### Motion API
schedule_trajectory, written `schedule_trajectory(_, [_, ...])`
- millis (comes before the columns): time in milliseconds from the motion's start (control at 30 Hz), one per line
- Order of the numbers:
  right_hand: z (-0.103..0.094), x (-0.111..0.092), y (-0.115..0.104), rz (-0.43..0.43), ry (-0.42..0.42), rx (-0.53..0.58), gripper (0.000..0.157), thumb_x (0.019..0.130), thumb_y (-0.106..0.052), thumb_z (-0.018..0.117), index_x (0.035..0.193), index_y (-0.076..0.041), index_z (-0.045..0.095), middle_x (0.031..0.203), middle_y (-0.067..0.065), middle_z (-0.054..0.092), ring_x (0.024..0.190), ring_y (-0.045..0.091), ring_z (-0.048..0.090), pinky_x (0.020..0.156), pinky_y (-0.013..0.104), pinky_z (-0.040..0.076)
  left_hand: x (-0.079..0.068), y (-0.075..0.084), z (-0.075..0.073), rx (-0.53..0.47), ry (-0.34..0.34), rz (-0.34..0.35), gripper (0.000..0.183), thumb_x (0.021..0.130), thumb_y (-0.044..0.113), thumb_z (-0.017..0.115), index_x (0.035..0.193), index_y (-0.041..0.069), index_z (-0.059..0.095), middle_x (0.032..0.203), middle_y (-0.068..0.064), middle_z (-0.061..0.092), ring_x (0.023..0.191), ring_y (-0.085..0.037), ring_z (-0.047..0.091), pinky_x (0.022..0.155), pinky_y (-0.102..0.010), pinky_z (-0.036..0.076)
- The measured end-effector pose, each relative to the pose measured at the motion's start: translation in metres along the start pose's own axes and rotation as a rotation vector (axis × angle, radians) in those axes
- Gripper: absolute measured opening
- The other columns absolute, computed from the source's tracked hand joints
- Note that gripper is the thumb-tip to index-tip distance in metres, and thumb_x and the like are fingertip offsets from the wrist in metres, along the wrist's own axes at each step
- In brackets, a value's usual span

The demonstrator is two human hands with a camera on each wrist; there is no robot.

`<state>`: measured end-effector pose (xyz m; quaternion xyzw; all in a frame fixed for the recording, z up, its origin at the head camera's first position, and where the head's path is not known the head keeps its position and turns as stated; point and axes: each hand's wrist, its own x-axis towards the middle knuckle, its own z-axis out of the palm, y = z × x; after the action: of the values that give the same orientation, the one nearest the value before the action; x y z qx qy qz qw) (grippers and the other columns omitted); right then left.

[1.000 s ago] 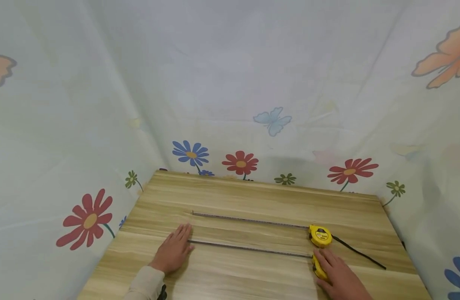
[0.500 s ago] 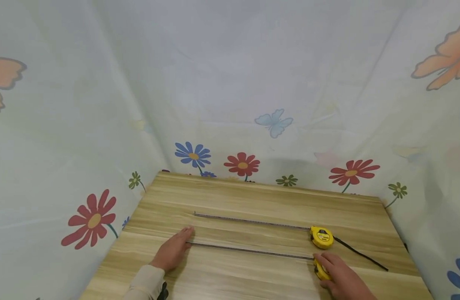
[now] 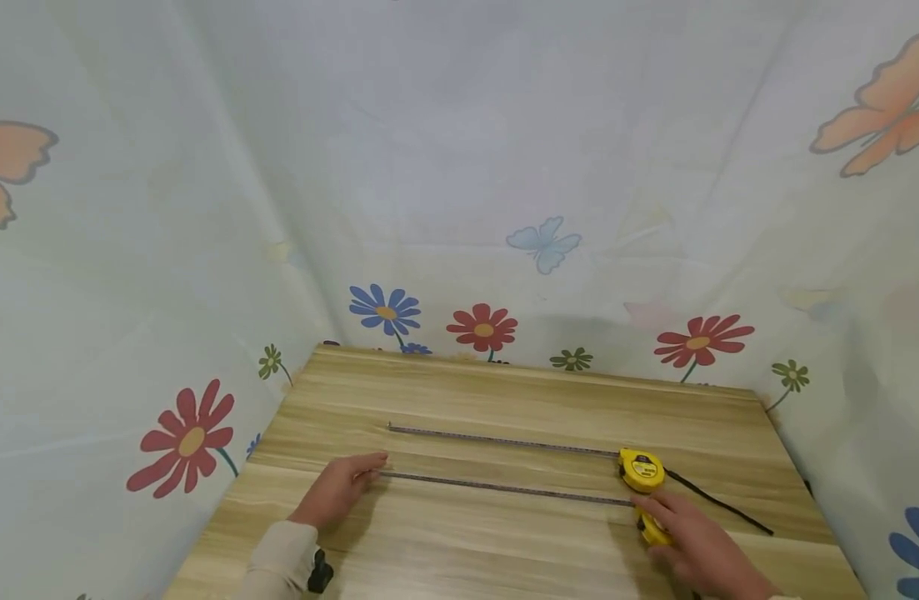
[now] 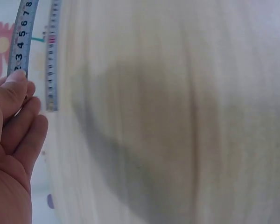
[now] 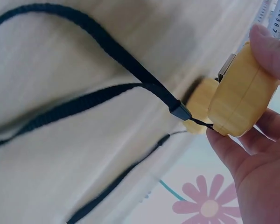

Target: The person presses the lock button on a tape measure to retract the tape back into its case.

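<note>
Between my hands stretches the pulled-out blade (image 3: 504,487) of a yellow tape measure (image 5: 242,93). At the blade's end my left hand (image 3: 339,487) pinches it between thumb and fingers, near the low numbers in the left wrist view. The right hand (image 3: 699,537) grips the tape measure's case, thumb on one side and fingers on the other; a black wrist strap (image 5: 102,37) hangs from it. Just beyond lies a second yellow tape measure (image 3: 641,470) on the table, its blade (image 3: 504,442) also extended to the left, roughly parallel to the first.
The second tape's black strap (image 3: 717,502) trails to the right on the wood-grain table (image 3: 459,567). White cloth walls (image 3: 459,125) printed with flowers and butterflies rise at the back, left and right.
My left hand has gone from lying flat over the blade's end to pinching it. The held tape measure and its blade have risen a little, and the right hand has shifted slightly right.
</note>
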<state>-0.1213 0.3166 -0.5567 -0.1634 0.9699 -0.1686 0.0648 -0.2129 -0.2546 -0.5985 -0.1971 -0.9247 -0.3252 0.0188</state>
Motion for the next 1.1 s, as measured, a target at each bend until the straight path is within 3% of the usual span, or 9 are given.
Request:
schedule_trajectory(200, [-0.015, -0.001, -0.004, -0.076, 0.089, -0.064, 0.067, 0.083, -0.016, 0.087, 0.145, -0.017, 0.061, 0.141, 0.014, 0.059, 0.123, 0.031, 0.063, 0.094, 0.052, 0.058, 0.004, 0.008, -0.015, -0.055, 0.012, -0.067, 0.026, 0.1, 0.011, 0.069, 0.124, 0.007, 0.077, 0.125, -0.01, 0.077, 0.114, -0.03, 0.074, 0.093, -0.04, 0.062])
schedule_trajectory(400, [-0.039, 0.0, -0.014, -0.053, 0.065, -0.043, 0.068, 0.086, -0.015, 0.085, 0.148, -0.012, 0.057, 0.145, 0.019, 0.057, 0.125, 0.035, 0.061, 0.096, 0.054, 0.058, 0.007, 0.016, -0.027, -0.131, 0.011, -0.122, 0.027, 0.101, 0.014, 0.068, 0.126, 0.009, 0.076, 0.126, -0.01, 0.076, 0.111, -0.027, 0.075, 0.089, -0.036, 0.063])
schedule_trajectory(700, [-0.069, 0.0, -0.023, -0.071, 0.049, -0.04, 0.068, 0.089, -0.018, 0.082, 0.15, -0.01, 0.053, 0.141, 0.017, 0.059, 0.118, 0.029, 0.063, 0.091, 0.049, 0.06, 0.012, 0.027, -0.053, -0.105, 0.062, -0.057, 0.024, 0.101, 0.015, 0.068, 0.123, 0.011, 0.078, 0.121, -0.011, 0.078, 0.106, -0.028, 0.077, 0.084, -0.037, 0.064])
schedule_trajectory(967, [-0.091, 0.002, -0.028, -0.2, 0.119, -0.095, 0.071, 0.086, -0.024, 0.086, 0.148, -0.01, 0.056, 0.137, 0.008, 0.063, 0.109, 0.02, 0.065, 0.087, 0.042, 0.061, 0.019, 0.039, -0.079, -0.097, 0.114, -0.089, 0.023, 0.101, 0.016, 0.069, 0.122, 0.011, 0.078, 0.12, -0.009, 0.079, 0.109, -0.029, 0.076, 0.086, -0.036, 0.063])
schedule_trajectory(1100, [-0.102, 0.001, -0.033, -0.246, 0.146, -0.094, 0.071, 0.085, -0.024, 0.087, 0.148, -0.016, 0.056, 0.132, 0.003, 0.063, 0.104, 0.015, 0.064, 0.084, 0.038, 0.06, 0.02, 0.045, -0.092, -0.089, 0.131, -0.083, 0.022, 0.102, 0.016, 0.068, 0.121, 0.013, 0.079, 0.12, -0.01, 0.079, 0.108, -0.03, 0.076, 0.082, -0.031, 0.062])
